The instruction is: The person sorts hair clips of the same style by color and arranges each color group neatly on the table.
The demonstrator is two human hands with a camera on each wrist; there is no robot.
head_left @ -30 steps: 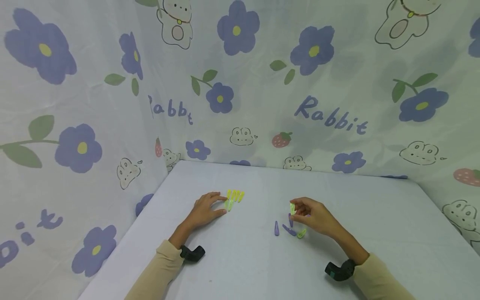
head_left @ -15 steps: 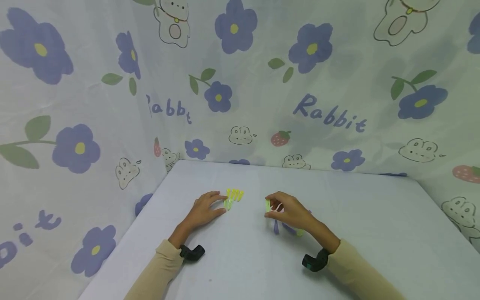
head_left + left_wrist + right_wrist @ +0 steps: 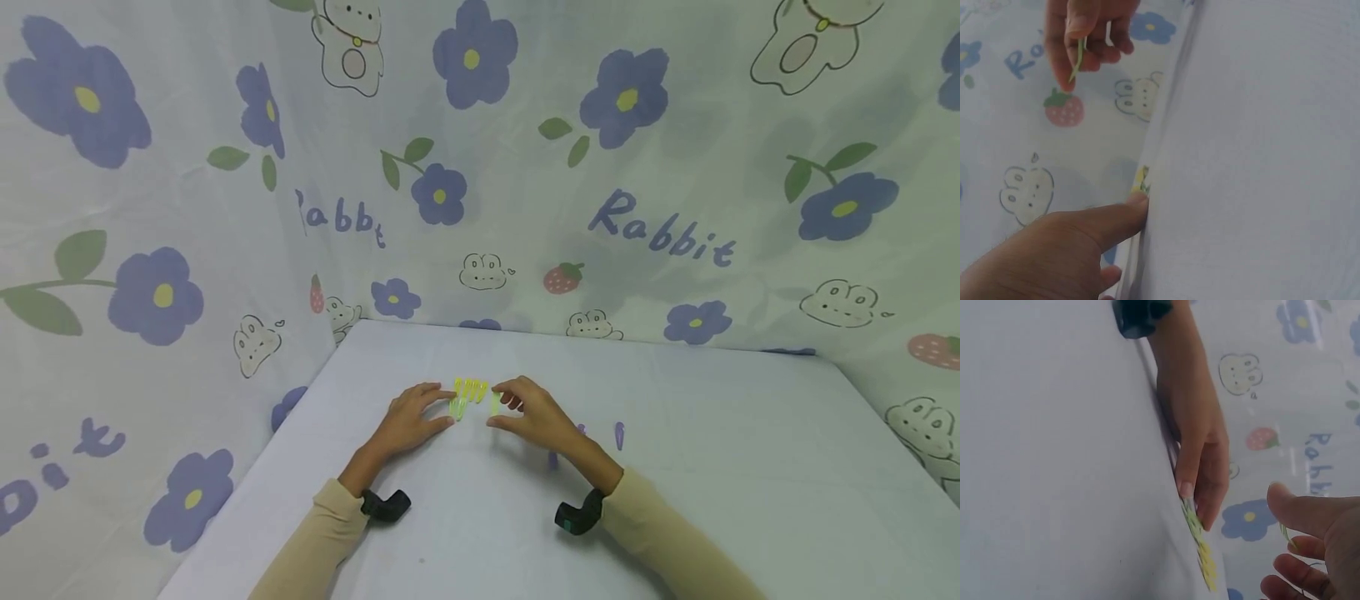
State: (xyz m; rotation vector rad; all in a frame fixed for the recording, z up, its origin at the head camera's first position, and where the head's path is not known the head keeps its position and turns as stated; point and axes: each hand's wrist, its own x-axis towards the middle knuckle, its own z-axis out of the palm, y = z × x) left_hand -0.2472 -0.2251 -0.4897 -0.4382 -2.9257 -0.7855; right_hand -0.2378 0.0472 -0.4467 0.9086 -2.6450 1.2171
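My right hand [image 3: 534, 417] pinches a light green snap hair clip [image 3: 495, 404] between thumb and fingers, just right of the laid-out clips. In the left wrist view this green clip [image 3: 1077, 59] hangs thin and edge-on from the fingertips. A row of several yellow hair clips [image 3: 471, 390] lies on the table, with two green hair clips [image 3: 457, 409] in front of it. Beside them rests my left hand [image 3: 408, 421], its thumb and forefinger apart and the fingertips right at the green clips. The right wrist view shows the left thumb at the end of the green clips [image 3: 1191, 517].
Purple hair clips lie to the right: one [image 3: 619, 436] in full sight, another [image 3: 552, 460] partly behind the right wrist. The right forearm hides others. A white cloth covers the table [image 3: 720, 517], and a printed curtain [image 3: 525, 208] stands behind and at the left.
The right hand has carried the green clip leftward from the loose purple and green clips to the yellow and green rows. My left hand has stayed in place.
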